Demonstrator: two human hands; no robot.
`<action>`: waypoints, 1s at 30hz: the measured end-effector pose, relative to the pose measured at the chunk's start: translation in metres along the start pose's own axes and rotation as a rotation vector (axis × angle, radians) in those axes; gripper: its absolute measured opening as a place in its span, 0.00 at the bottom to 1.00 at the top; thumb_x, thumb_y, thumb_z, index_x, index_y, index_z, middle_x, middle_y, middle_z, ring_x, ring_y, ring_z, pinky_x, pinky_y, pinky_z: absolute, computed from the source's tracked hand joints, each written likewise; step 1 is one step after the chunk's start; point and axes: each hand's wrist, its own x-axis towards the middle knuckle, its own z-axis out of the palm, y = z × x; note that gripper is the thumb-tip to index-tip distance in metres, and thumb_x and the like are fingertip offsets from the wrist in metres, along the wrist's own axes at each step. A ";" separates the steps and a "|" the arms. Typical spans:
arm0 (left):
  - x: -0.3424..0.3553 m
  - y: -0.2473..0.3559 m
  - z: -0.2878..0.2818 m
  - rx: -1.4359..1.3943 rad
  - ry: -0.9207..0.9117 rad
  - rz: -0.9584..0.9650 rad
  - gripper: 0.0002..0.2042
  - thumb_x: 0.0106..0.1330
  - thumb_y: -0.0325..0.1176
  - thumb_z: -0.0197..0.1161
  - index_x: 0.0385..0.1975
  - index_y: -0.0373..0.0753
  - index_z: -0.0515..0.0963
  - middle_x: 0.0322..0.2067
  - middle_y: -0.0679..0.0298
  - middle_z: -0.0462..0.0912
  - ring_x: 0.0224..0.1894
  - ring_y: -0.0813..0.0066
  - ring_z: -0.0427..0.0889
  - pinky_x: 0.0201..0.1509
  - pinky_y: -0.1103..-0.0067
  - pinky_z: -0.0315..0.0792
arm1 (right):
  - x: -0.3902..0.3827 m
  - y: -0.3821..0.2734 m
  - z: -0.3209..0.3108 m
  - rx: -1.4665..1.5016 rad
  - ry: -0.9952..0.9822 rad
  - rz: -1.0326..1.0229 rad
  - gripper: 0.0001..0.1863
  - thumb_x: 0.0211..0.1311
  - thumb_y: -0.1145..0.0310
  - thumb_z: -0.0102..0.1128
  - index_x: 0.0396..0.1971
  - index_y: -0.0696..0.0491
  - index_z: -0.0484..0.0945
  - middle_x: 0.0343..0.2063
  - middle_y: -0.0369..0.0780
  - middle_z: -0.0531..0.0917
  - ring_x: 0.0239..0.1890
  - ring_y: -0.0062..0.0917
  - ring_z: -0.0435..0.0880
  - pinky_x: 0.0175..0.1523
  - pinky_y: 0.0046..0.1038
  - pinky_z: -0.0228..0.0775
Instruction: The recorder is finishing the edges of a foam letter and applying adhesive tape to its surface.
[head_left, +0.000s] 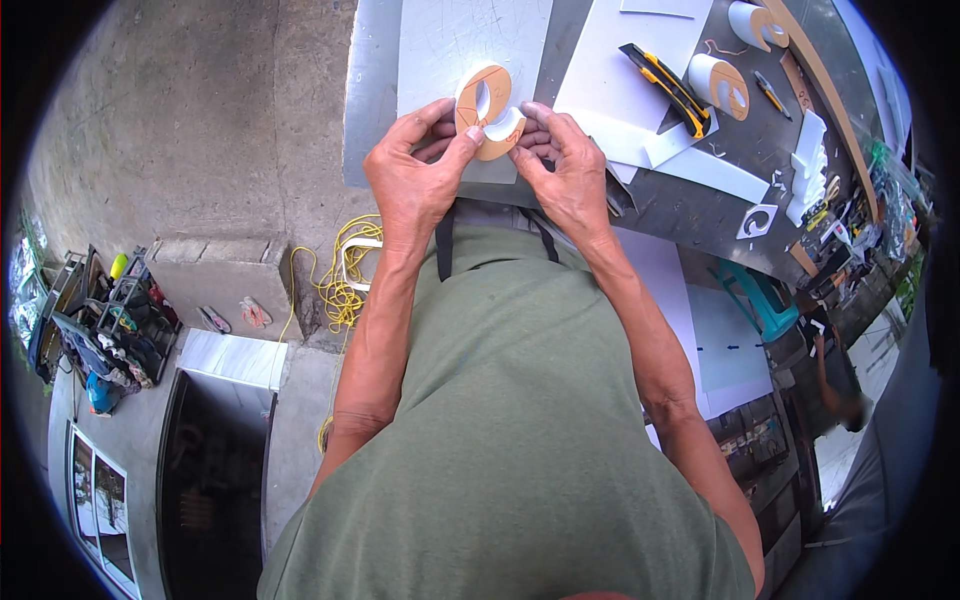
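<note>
Both hands hold a rounded cut-out piece, tan on its face with red pen marks and white along its thick edge; it has a hole and a curved notch. My left hand pinches its left side between thumb and fingers. On the other side, my right hand grips the right end with thumb and fingertips. The piece is tilted above a pale sheet on the worktable. Two similar tan and white cut-outs, one curled and one farther back, stand to the right.
A yellow and black utility knife lies on white sheets at the right. Near it are a slim craft knife, white foam scraps and a long curved strip. Yellow cord lies coiled on the ground at left; a teal stool stands at right.
</note>
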 end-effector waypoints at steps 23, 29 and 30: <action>0.004 0.004 -0.009 0.013 -0.088 -0.053 0.22 0.58 0.23 0.75 0.54 0.31 0.81 0.49 0.56 0.82 0.46 0.72 0.85 0.52 0.75 0.86 | -0.007 0.008 0.005 0.087 0.069 -0.018 0.24 0.55 0.80 0.69 0.55 0.55 0.81 0.41 0.41 0.85 0.35 0.22 0.86 0.42 0.26 0.81; 0.002 0.010 -0.009 -0.068 -0.071 -0.095 0.21 0.58 0.23 0.75 0.52 0.30 0.82 0.44 0.57 0.85 0.44 0.76 0.83 0.51 0.77 0.81 | -0.007 0.009 0.005 0.112 0.055 0.013 0.24 0.56 0.80 0.70 0.55 0.55 0.81 0.41 0.40 0.85 0.37 0.21 0.86 0.42 0.25 0.81; 0.003 0.009 -0.010 -0.083 -0.075 -0.106 0.21 0.58 0.23 0.75 0.52 0.30 0.82 0.44 0.57 0.85 0.44 0.75 0.84 0.51 0.77 0.81 | -0.007 0.009 0.005 0.111 0.054 0.012 0.24 0.56 0.80 0.70 0.55 0.55 0.81 0.41 0.41 0.85 0.37 0.21 0.86 0.42 0.25 0.80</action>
